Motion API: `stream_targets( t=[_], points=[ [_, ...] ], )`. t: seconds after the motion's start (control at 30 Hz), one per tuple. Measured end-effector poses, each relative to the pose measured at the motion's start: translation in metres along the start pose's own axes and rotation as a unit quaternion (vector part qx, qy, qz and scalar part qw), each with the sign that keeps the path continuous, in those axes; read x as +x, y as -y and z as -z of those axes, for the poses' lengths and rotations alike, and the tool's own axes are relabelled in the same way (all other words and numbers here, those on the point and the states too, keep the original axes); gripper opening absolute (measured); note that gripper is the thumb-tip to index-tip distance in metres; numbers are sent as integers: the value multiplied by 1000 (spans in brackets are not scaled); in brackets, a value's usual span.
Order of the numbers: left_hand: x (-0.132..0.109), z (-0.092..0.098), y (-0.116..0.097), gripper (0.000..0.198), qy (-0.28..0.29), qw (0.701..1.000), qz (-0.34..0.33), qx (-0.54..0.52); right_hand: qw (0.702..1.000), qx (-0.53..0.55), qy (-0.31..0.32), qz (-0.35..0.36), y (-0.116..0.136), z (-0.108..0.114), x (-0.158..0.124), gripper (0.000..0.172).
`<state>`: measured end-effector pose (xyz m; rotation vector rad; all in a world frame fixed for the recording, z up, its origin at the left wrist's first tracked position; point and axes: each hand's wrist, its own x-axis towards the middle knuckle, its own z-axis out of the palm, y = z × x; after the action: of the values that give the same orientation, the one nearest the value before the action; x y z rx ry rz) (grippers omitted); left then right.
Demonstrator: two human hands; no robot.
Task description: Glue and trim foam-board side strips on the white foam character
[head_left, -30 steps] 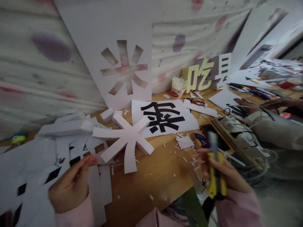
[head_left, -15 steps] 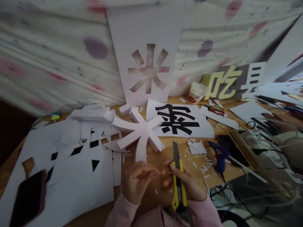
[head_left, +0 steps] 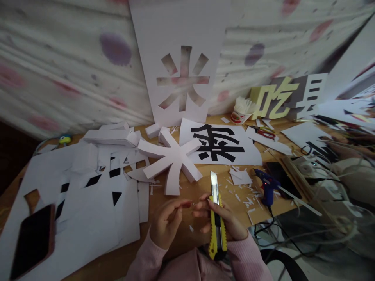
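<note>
My right hand (head_left: 224, 218) is closed around a yellow and black utility knife (head_left: 216, 230). Its silver blade is out and points up, away from me. My left hand (head_left: 168, 220) is beside it, thumb and index finger slightly apart, fingertips close to those of the right hand. No object shows clearly between those fingertips. Just beyond the hands lies a white three-dimensional character (head_left: 172, 158) made of board, with several thick arms. A printed sheet (head_left: 249, 150) with a large black character lies behind it, partly covered by one arm.
A blue glue gun (head_left: 268, 185) with a white stick lies right, near small scraps (head_left: 241, 177). White cut boards (head_left: 99, 218) and a phone (head_left: 33, 242) are at left. A board with a cut-out character (head_left: 146, 58) leans at the back. Another person's hand (head_left: 340, 144) is far right.
My left thumb and index finger have come apart from a pinch, and the two hands' fingertips have separated slightly. The knife stays in my right hand. The view has shifted a little.
</note>
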<state>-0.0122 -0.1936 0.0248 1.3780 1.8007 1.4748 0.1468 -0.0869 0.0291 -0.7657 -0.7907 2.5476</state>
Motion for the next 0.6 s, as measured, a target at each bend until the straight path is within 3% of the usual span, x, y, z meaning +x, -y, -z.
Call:
stream_targets(
  t=[0.3, 0.43, 0.6],
  points=[
    [11, -4, 5, 23, 11, 999, 36, -38, 998, 19, 45, -40, 6, 8, 9, 39],
    [9, -4, 10, 16, 5, 997, 69, -30, 998, 6, 62, -19, 7, 14, 6, 34],
    [15, -7, 6, 55, 41, 987, 142, -70, 998, 40, 50, -24, 10, 18, 4, 35]
  ],
)
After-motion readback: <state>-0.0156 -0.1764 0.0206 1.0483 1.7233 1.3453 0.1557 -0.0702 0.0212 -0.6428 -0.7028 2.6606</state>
